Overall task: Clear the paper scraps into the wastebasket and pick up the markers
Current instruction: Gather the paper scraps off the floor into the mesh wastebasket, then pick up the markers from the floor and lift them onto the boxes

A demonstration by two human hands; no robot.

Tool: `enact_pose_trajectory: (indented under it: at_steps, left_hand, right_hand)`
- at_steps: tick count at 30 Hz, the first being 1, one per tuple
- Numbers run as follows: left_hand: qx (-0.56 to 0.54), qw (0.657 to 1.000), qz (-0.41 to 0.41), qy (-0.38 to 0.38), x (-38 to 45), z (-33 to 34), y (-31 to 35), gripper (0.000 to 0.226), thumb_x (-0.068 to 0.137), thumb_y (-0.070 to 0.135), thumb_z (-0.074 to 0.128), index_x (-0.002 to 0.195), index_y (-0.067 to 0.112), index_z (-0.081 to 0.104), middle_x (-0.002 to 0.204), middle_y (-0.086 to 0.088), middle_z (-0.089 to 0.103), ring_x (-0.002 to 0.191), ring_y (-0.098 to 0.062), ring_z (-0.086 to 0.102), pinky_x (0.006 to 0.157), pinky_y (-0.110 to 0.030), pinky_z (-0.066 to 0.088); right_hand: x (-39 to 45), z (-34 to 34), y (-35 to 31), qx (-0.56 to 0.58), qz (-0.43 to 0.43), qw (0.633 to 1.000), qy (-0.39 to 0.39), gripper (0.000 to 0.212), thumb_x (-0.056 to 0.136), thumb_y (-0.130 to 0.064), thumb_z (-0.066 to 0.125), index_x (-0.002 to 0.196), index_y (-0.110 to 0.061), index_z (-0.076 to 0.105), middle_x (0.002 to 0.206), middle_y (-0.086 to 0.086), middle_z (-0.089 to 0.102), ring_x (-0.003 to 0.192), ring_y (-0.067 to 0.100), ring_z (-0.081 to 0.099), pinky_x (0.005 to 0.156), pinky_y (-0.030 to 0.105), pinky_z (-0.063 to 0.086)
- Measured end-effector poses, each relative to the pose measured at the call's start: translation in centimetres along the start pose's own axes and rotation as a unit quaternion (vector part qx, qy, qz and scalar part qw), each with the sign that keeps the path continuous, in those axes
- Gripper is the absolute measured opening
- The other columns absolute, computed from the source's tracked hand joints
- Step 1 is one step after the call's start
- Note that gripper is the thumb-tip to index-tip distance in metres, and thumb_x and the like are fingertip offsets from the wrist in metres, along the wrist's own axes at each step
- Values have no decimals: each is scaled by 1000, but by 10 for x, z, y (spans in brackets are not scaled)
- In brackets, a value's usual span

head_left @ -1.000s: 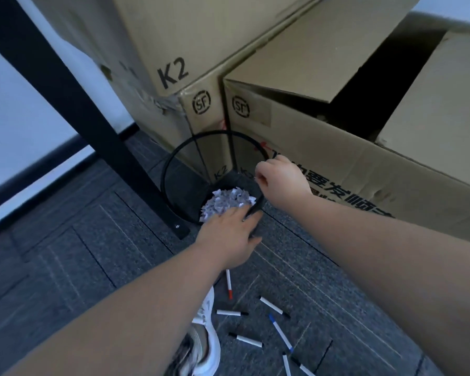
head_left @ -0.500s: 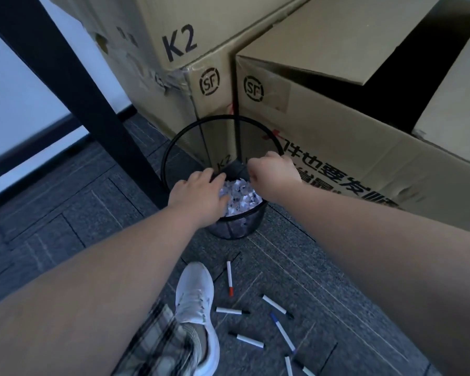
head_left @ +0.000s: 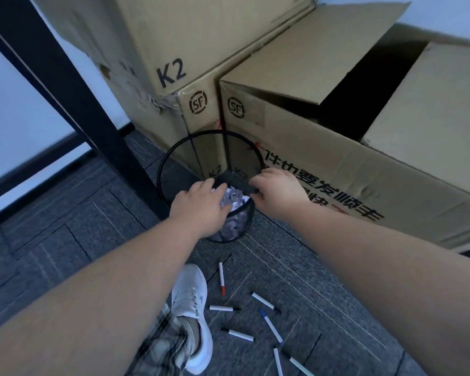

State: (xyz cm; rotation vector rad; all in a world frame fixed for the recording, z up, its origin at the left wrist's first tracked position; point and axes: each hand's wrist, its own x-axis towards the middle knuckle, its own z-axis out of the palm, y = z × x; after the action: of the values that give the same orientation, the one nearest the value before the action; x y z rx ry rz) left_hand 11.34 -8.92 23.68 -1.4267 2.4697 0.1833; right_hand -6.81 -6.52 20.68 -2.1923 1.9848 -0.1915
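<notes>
Partly hidden wastebasket [head_left: 174, 158], left hand [head_left: 201, 204] fingers spread on paper scraps [head_left: 235, 195], right hand [head_left: 278, 189] grip unclear, markers [head_left: 269, 320] cut off.

The upper cardboard box [head_left: 201, 36] carries "K2" in large black letters on its side. Below it, the left lower box [head_left: 198, 123] shows a round "SF" stamp near its top corner and a smaller "K2" seen through the mesh of the wastebasket [head_left: 174, 158]. The right box [head_left: 337, 164] bears another round "SF" stamp, a second small "K2", and a line of bold black Chinese characters, partly hidden by the right hand [head_left: 276, 191].
</notes>
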Motion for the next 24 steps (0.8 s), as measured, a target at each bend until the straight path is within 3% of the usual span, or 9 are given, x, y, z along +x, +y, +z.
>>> enact_pose_trajectory:
  at_steps: [8, 12, 19, 24]
  left_hand:
    - [-6, 999, 40, -36, -32, 18, 53, 55, 96, 50, 28, 145, 26, 17, 152, -4, 21, 137, -28, 23, 104, -47, 34]
    - [-10, 994, 60, -89, -32, 66, 65, 57, 96, 51, 25, 146, 26, 13, 154, -3, 16, 139, -27, 19, 105, -48, 33]
    - [0, 984, 31, -174, -24, 161, 58, 59, 96, 52, 24, 148, 28, 8, 157, -2, 10, 141, -27, 14, 110, -48, 26]
    - [-19, 981, -12, -190, -11, 214, 36, 58, 95, 50, 28, 147, 28, 13, 155, -3, 16, 140, -28, 19, 109, -48, 29]
  right_hand:
    - [-88, 13, 22, 0, 27, 997, -66, 26, 94, -31, 45, 113, -19, 58, 120, -1, 60, 125, 22, 41, 100, 39, 33]
    - [-111, 60, 33, 19, 32, 993, -114, 27, 94, -31, 48, 114, -17, 59, 124, 1, 59, 128, 23, 39, 105, 40, 32]
    - [-128, 159, 27, 46, 33, 973, -223, 41, 95, -36, 49, 132, -19, 49, 143, 0, 43, 138, 21, 27, 114, 42, 21]
    - [-124, 204, 13, 36, 33, 962, -270, 42, 93, -39, 50, 131, -20, 50, 136, 3, 46, 131, 26, 32, 108, 44, 25]
